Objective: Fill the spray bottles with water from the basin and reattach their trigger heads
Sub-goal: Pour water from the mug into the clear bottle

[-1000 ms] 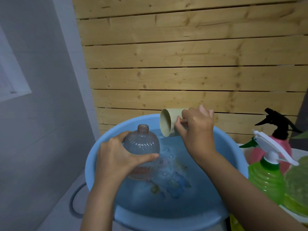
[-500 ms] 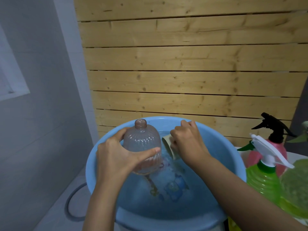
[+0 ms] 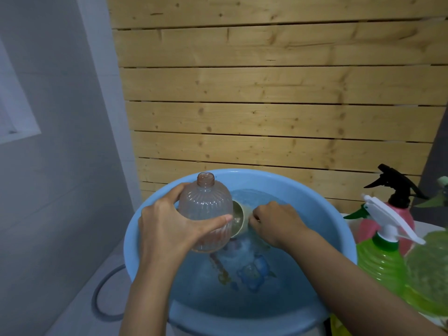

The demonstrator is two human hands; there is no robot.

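**Left hand** (image 3: 167, 229): your fingers and thumb wrap the belly of the clear ribbed bottle (image 3: 206, 214) and hold it over the left half of the basin (image 3: 303, 187). The neck is open, with no trigger head on it.

**Right hand** (image 3: 276, 221): it is curled round the far side of the beige cup (image 3: 238, 220), low at the water (image 3: 266, 287). Your knuckles cover the grip, so I cannot tell whether you hold a handle or the cup wall.

**Key relation:** the bottle's long axis stands near upright, neck topmost and leaning slightly away from you. The cup sits at the bottle's lower right flank, mouth turned left toward it. Touching or just apart cannot be told. The open neck lies up and to the left of the cup, and your right hand is the nearer one to bring water to it.

**Judgement:** the scoop is in hand. The coming move is a lift to the neck, then a tip. With a narrow neck and a wide cup, expect some spill.

**Not readable:**
- The water level in the bottle is lost in the ribs and dim light.
- The cup's fill and its left edge are hidden behind the bottle and your thumb.
- This bottle's own trigger head is not in view.

**Further right:** on the tabletop (image 3: 428, 227) a green bottle (image 3: 380, 263) and a pink bottle (image 3: 402, 219) stand capped. Another green shape is cut off by the frame edge.
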